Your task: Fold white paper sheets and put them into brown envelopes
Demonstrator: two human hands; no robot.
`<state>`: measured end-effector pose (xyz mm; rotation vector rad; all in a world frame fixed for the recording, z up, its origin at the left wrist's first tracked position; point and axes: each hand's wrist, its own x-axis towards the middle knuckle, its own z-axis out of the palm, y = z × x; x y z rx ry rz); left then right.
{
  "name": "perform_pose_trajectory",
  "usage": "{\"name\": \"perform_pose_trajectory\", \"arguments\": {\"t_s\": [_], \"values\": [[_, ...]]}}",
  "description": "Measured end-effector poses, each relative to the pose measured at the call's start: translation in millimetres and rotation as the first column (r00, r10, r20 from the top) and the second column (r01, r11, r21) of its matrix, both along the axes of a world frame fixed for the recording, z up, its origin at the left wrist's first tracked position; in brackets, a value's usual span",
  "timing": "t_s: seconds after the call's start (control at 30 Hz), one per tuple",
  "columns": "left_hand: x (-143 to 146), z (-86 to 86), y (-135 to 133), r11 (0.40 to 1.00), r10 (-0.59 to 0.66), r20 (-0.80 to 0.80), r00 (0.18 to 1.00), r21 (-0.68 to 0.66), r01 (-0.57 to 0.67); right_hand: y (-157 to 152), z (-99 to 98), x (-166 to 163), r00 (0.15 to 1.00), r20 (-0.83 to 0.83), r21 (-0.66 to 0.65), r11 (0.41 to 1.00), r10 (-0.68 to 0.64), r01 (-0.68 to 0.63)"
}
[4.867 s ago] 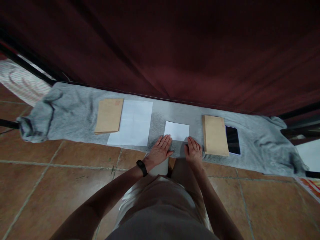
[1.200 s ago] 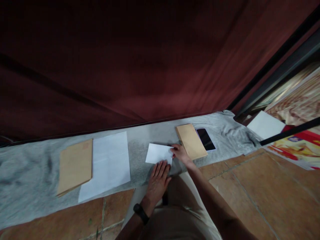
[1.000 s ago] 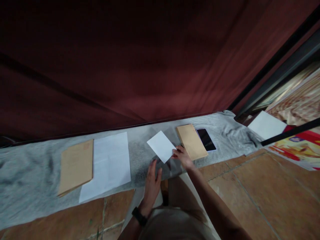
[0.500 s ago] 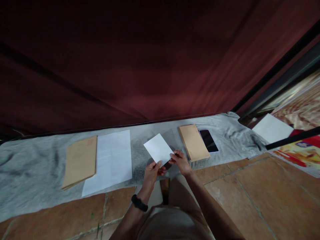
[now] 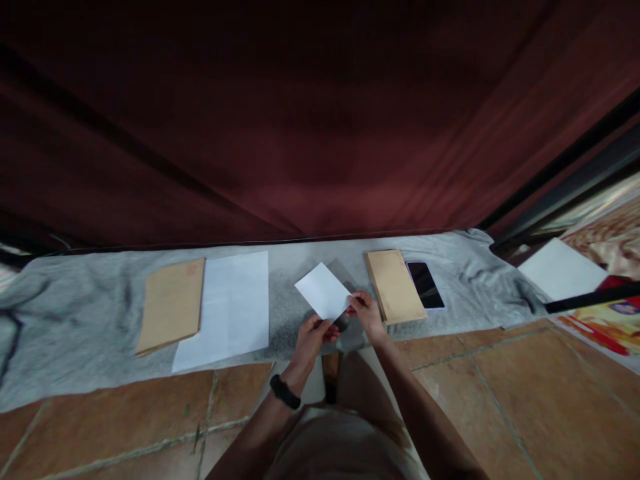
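A small folded white paper [image 5: 323,291] is lifted a little above the grey cloth [image 5: 90,300] and tilted. My left hand [image 5: 311,335], with a black band on its wrist, pinches the paper's near edge. My right hand [image 5: 367,314] pinches its right corner. Just right of my right hand lies a stack of brown envelopes [image 5: 395,285], with a dark phone [image 5: 425,285] beside it.
Further left on the cloth lie a large white sheet [image 5: 227,309] and a brown envelope [image 5: 171,305]. A dark red curtain [image 5: 300,120] hangs behind. The brown tiled floor [image 5: 525,400] spreads to the right, with another white sheet [image 5: 560,269] at the far right.
The folded paper lay flat under both hands; my right hand lifted it off the cloth, then my left hand took hold too. My view swung to the right and back slightly.
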<state>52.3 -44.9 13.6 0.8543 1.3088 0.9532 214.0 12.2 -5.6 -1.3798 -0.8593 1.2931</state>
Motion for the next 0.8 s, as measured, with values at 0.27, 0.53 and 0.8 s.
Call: {"name": "perform_pose_trajectory", "arguments": {"t_s": [0.27, 0.53, 0.8], "values": [[-6.4, 5.2, -9.8, 0.83, 0.087, -0.75, 0.656, 0.418, 0.368, 24.0, -8.8, 14.2, 0.948, 0.289, 0.056, 0.986, 0.133, -0.155], [5.5, -12.4, -2.1, 0.676, 0.12, -0.957, 0.264, 0.273, 0.685, 67.9, 0.9, 11.2, 0.792, 0.592, 0.155, 0.944, 0.148, -0.292], [20.6, -22.0, -1.2, 0.732, 0.123, -0.985, 0.119, 0.171, 0.659, 21.2, 5.5, -9.0, 0.697, 0.715, 0.252, 0.907, 0.06, -0.336]]}}
